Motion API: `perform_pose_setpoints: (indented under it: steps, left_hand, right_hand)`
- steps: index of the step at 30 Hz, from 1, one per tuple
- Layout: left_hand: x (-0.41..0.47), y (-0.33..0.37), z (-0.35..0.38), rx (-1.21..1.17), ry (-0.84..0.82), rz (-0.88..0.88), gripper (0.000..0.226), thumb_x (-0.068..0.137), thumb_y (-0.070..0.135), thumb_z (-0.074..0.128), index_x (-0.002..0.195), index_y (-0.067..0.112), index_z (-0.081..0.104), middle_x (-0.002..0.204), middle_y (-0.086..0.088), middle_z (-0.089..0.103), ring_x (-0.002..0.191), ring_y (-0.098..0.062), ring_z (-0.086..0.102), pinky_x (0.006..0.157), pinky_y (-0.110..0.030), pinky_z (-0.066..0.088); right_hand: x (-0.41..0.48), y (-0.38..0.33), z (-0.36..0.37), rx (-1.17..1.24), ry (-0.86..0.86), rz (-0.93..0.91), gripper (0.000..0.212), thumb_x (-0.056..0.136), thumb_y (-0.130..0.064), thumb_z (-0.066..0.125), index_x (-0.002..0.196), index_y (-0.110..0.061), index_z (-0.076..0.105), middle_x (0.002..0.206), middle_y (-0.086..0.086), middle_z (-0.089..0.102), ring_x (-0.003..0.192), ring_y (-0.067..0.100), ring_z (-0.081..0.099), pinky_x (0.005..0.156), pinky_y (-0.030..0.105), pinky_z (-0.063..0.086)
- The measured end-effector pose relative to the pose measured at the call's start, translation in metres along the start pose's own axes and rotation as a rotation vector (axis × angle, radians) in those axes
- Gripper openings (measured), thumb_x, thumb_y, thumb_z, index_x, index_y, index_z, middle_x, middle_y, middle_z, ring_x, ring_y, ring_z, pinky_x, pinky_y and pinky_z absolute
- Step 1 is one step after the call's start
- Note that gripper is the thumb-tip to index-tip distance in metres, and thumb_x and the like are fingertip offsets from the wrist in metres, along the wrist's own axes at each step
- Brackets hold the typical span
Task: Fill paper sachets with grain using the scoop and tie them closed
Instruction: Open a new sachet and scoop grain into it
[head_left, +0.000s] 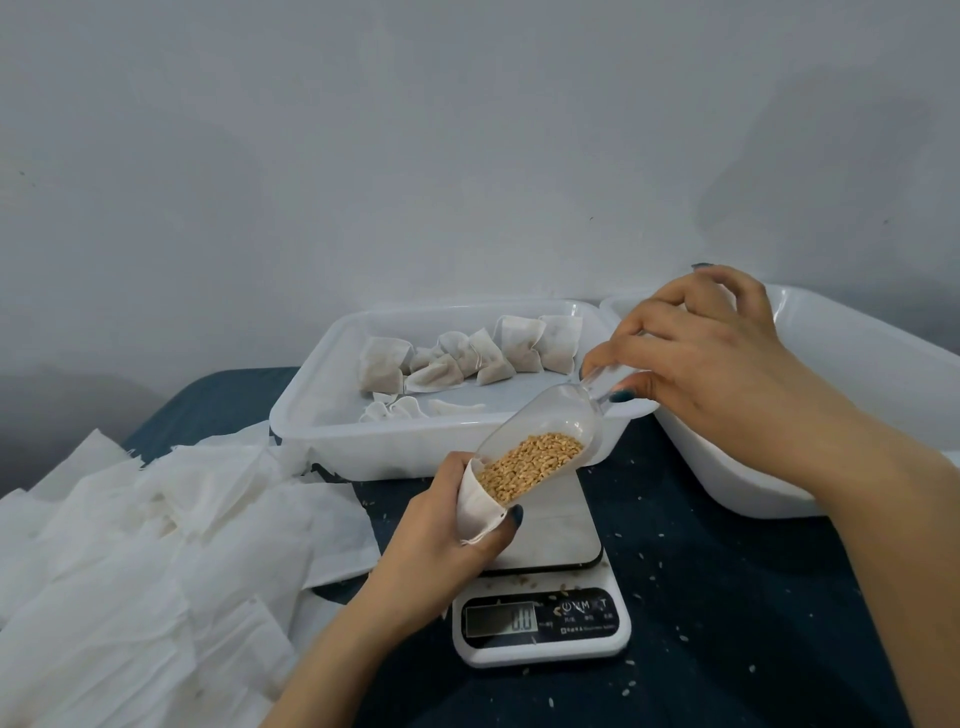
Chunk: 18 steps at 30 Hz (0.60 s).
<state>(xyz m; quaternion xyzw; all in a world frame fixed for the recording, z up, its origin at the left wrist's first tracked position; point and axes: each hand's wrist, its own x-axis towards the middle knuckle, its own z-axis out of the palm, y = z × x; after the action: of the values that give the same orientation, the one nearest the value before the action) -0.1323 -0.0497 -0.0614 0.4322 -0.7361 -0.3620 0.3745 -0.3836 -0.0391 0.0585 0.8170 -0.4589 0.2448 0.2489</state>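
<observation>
My left hand (441, 525) grips an open paper sachet (475, 506) above the scale (545, 597). My right hand (717, 358) pinches the clear scoop (545, 431) by its handle, tilted, mouth in the sachet, grain (530, 462) at its lip. Filled sachets (467, 358) sit in the white tray (311, 395) behind; empty sachets (156, 519) piled left.

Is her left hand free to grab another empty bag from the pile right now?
Probably not: the left hand is closed around the sachet being filled from the scoop. The empty sachets lie unobstructed beside it.
</observation>
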Motion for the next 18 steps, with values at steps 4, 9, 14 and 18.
perform_pose_setpoints:
  steps: [4,9,14,18]
  left_hand:
    - [-0.001,0.002,0.000,-0.017,0.001,0.004,0.044,0.078,0.060,0.062,0.115,0.043,0.045,0.102,0.030,0.061,0.089,0.000,0.064,0.064,-0.015,0.051]
    - [0.000,0.001,0.000,-0.016,0.012,-0.002,0.040,0.081,0.056,0.064,0.115,0.043,0.046,0.102,0.026,0.063,0.088,-0.003,0.064,0.065,-0.019,0.054]
    - [0.000,0.001,-0.002,-0.058,0.032,0.012,0.042,0.078,0.060,0.061,0.114,0.041,0.048,0.100,0.021,0.065,0.080,-0.004,0.063,0.063,-0.023,0.053]
    - [-0.001,0.004,-0.003,-0.202,0.034,0.029,0.033,0.082,0.054,0.065,0.109,0.038,0.055,0.081,0.014,0.063,0.064,-0.004,0.053,0.057,-0.021,0.047]
  right_hand:
    - [0.000,0.000,-0.002,-0.009,0.005,0.004,0.027,0.079,-0.017,0.078,0.105,-0.023,0.077,0.096,0.001,0.070,0.102,0.037,0.059,0.103,0.059,0.026]
    - [-0.001,0.002,-0.001,-0.020,0.032,0.007,0.021,0.083,-0.020,0.075,0.104,-0.023,0.077,0.096,0.000,0.070,0.101,0.036,0.059,0.102,0.058,0.027]
    - [-0.011,0.012,0.011,0.081,0.005,0.079,0.020,0.091,-0.026,0.062,0.107,-0.030,0.073,0.094,-0.016,0.061,0.102,0.014,0.041,0.101,0.043,0.020]
    - [-0.026,0.014,0.023,0.299,-0.131,0.244,0.022,0.093,-0.047,0.043,0.108,-0.051,0.058,0.101,-0.027,0.054,0.099,0.002,0.033,0.096,0.028,0.013]
